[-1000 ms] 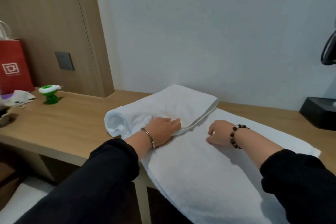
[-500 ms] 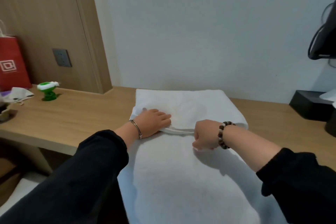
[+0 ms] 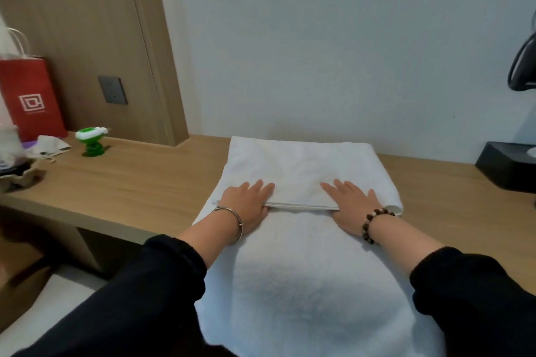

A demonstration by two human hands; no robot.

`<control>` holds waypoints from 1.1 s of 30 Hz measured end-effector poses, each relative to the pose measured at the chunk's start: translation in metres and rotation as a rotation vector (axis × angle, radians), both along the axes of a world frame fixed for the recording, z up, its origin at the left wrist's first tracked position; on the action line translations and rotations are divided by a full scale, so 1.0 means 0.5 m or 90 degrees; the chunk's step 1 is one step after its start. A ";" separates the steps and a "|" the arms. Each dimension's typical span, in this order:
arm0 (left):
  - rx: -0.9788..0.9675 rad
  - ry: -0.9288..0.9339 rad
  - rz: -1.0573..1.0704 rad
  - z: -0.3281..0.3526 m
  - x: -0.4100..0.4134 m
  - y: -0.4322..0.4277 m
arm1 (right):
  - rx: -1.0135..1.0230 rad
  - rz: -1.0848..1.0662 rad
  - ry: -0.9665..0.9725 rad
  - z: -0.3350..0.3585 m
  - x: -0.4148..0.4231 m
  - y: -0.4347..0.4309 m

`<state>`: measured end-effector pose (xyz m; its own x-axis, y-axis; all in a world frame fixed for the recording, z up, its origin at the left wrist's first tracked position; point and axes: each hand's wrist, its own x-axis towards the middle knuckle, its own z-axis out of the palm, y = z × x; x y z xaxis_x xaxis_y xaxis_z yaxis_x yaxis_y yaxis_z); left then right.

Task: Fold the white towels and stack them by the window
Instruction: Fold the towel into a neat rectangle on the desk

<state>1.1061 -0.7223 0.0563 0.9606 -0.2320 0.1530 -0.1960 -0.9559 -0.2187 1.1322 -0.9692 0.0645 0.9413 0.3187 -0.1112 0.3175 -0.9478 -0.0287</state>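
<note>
A white towel (image 3: 301,264) lies lengthwise on the wooden desk (image 3: 139,182), its near end hanging over the front edge toward me. Its far end is folded back on itself, making a doubled flap near the wall. My left hand (image 3: 246,200) lies flat with straight fingers on the flap's left corner. My right hand (image 3: 352,203) lies flat on the flap's right side, fingers spread. Both palms press the hem of the flap onto the layer below.
A red paper bag (image 3: 29,98), a green plastic object (image 3: 91,142) and a white cloth mask (image 3: 50,146) sit at the desk's left end. A black box (image 3: 510,165) stands at the right by the wall. A wall socket (image 3: 112,90) is on the wood panel.
The folded flap has been squared up against the wall. My right hand uncurled from a loose fist and now lies flat on the flap; my left hand stays flat on it.
</note>
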 end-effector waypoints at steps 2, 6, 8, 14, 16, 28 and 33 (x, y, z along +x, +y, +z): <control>0.017 0.022 0.011 0.002 0.039 -0.001 | 0.001 -0.003 0.011 0.003 0.032 -0.001; 0.011 0.044 0.016 0.007 0.119 0.005 | -0.008 -0.011 0.040 0.009 0.112 0.004; 0.001 0.053 0.023 0.010 0.159 0.009 | -0.015 -0.016 0.040 0.011 0.154 0.011; -0.016 0.043 0.052 0.007 0.238 0.036 | -0.008 -0.013 0.035 0.001 0.245 0.039; -0.021 0.036 0.060 0.004 0.245 0.044 | -0.010 -0.008 0.032 -0.003 0.256 0.046; 0.003 0.023 0.165 0.022 0.268 0.103 | -0.008 0.020 0.026 0.011 0.315 0.145; 0.027 -0.046 0.175 0.098 0.250 0.099 | 0.055 0.018 -0.099 0.086 0.288 0.160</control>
<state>1.2312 -0.6727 0.1051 0.9752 0.0286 0.2193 0.0876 -0.9604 -0.2643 1.2763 -0.8891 0.1074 0.9355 0.3477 0.0632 0.3512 -0.9345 -0.0577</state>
